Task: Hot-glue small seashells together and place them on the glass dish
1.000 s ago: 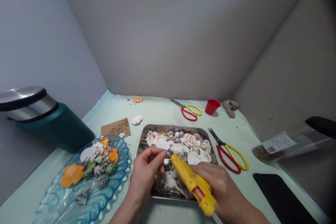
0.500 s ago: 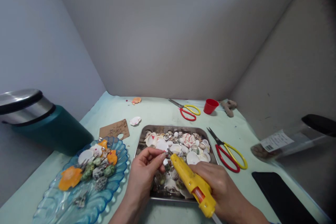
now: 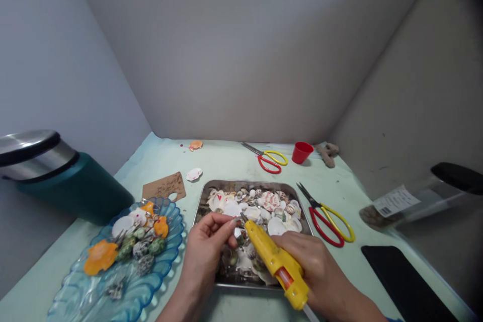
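My right hand (image 3: 310,257) is wrapped round a yellow hot glue gun (image 3: 274,260), whose nozzle points up and to the left. Close to the nozzle tip, the thumb and forefinger of my left hand (image 3: 210,241) are pinched together; whatever is between them is too small to name. Both hands are over a metal tray (image 3: 260,183) full of white, striped and speckled seashells (image 3: 277,226). The hands hide part of the tray's lower half.
A blue scalloped plate (image 3: 171,256) of shells stands left, beside a teal bottle (image 3: 88,188) and brown card (image 3: 163,187). Two pairs of scissors (image 3: 326,216), a red cup (image 3: 302,152), a black flat object (image 3: 409,282) and a clear container (image 3: 418,201) are around the tray.
The view has shifted very slightly. Both hands keep nearly the same pose, with the glue gun's nozzle still beside the left fingertips.
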Demonstrator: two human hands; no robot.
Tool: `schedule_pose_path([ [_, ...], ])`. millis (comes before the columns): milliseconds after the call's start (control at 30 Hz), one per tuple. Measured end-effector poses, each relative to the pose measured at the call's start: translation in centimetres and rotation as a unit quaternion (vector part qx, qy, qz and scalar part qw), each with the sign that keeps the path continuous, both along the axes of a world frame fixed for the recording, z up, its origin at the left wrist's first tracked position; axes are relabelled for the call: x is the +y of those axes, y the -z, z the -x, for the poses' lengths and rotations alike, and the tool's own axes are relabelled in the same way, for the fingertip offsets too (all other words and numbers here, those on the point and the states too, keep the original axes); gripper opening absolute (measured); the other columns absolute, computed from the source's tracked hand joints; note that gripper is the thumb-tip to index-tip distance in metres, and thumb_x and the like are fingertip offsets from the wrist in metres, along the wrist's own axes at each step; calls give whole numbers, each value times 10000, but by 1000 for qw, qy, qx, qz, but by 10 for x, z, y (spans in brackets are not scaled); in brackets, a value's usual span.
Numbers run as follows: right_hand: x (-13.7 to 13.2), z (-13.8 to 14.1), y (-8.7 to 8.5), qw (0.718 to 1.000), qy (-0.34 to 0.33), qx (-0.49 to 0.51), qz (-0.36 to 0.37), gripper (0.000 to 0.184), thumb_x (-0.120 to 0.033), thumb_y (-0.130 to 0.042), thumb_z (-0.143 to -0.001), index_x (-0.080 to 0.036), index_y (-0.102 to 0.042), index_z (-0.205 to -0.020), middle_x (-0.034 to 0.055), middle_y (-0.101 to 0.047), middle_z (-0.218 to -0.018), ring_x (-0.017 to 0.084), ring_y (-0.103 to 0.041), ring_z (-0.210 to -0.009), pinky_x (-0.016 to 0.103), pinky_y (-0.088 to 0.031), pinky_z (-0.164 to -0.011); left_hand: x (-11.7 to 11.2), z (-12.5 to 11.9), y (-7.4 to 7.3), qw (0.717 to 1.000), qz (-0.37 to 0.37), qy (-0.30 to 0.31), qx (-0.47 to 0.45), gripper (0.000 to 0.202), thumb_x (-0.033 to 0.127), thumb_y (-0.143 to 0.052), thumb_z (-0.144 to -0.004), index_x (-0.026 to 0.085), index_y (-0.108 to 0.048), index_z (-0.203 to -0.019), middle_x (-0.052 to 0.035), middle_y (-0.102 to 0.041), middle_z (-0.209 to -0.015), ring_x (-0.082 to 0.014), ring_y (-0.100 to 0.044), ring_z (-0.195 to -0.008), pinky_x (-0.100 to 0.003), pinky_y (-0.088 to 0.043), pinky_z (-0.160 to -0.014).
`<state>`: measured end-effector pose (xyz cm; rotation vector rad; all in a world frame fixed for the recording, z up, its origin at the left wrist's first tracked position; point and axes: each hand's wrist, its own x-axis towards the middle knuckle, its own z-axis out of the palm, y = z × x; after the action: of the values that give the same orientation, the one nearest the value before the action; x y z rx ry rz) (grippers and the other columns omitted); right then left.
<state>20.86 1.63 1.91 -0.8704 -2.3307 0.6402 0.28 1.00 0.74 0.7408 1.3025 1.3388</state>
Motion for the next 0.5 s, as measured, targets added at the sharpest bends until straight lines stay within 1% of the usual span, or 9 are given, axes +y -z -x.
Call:
schedule_pose_path([
  [167,1,1,0,1000,-1,6,-1,183,-242,-569,-807,-149,-604,-961,51,-615,-703,177,-551,-619,273,-369,-558,0,-2,-3,1000,7,-2,-10,231,324,-750,-644,138,-630,-707,18,-586,-431,-65,-482,-417,-149,-348,-451],
  [300,0,1,1,1000,-6,-10,3,210,-270,-571,-815,-148,-600,-984,55,-618,-720,180,-552,-636,277,-363,-568,1,-2,-3,1000,10,0,-11,232,325,-755,-635,145,-621,-694,22,-582,-425,-61,-481,-401,-143,-341,-433],
  [500,-1,0,1,1000,-14,-26,-1,199,-302,-560,-828,-142,-596,-939,56,-608,-700,178,-536,-623,279,-352,-561,0,0,-2,1000,21,11,-7,230,332,-743,-652,149,-620,-715,23,-589,-434,-59,-455,-364,-146,-310,-389],
])
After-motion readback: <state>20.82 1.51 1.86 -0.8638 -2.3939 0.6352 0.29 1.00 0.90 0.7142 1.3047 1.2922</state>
